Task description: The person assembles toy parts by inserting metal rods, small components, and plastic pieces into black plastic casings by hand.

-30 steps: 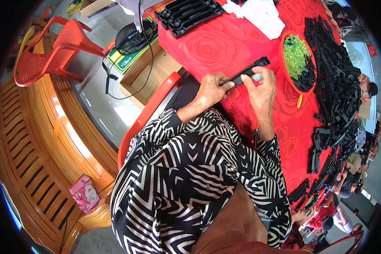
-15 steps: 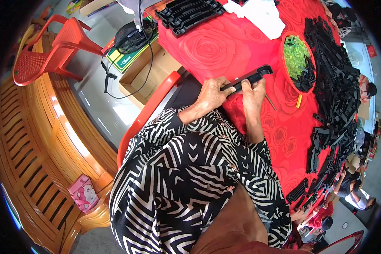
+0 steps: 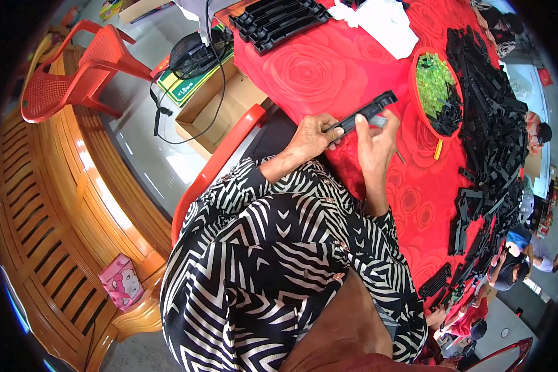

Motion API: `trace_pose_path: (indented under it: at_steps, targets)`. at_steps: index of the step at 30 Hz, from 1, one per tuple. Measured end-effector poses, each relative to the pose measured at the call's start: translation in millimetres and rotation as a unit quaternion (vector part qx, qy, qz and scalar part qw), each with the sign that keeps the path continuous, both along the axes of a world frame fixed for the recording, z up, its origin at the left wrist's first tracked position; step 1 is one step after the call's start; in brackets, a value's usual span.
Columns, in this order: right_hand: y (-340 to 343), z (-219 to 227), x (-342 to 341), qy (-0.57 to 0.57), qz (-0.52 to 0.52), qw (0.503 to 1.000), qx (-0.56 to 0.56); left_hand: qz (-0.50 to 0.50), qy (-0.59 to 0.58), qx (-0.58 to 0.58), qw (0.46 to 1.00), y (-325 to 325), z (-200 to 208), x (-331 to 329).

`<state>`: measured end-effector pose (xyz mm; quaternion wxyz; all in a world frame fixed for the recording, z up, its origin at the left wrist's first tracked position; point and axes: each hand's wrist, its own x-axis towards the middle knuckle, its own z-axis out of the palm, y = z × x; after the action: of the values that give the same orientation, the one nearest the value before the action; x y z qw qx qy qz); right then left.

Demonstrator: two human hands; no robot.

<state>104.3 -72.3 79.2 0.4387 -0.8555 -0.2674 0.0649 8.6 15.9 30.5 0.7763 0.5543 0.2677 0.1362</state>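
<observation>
Long narrow black plastic part (image 3: 373, 110) slants above desk covered with red rose-patterned cloth (image 3: 304, 71). Left hand (image 3: 311, 137): fingers pinch part's lower end. Right hand (image 3: 376, 149): thumb against part's middle, far end jutting beyond; fingers curl around translucent grey handle (image 3: 378, 121), thin rod (image 3: 401, 157) showing beside palm.

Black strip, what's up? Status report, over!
Left hand: gripping black strip by its near end. Right hand: thumb at strip, greyish tool in grasp. Red-rimmed basket: to the right, apart.

left hand (image 3: 311, 137) pinching, right hand (image 3: 377, 149) just beside it, forearms (image 3: 279, 165) angled forward
</observation>
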Motion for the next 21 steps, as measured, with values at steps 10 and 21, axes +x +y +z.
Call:
trace_pose_path:
  at_steps: [10, 21]
  targets:
    - [-3.7, 15.9, -3.1, -0.207, 0.159, 0.965, -0.029, 0.016, 0.037, 0.074, 0.996, 0.7, -5.3, -0.7]
    - [0.1, 13.7, 5.3, -0.198, 0.127, 0.972, -0.002, -0.076, -0.109, -0.158, 0.978, 3.1, -4.0, -2.9]
